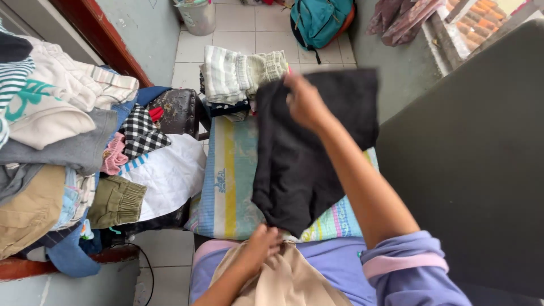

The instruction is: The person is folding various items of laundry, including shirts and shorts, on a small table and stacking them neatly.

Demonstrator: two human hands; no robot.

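— Now, why that hold?
— My right hand point(306, 102) pinches the black garment point(311, 153) by its top edge, my left hand point(262, 243) closed on its bottom hem, so it hangs flat over the striped cloth point(226, 175) on the bench.
— Counts?
— One black garment, two hands, one folded stack point(241, 76), one teal backpack point(320, 20).

Home laundry spot, clothes pile point(62, 141), tiled floor point(243, 25), backpack point(320, 20)

One black garment point(300, 158), one backpack point(320, 20) (teal), one bucket point(198, 17).
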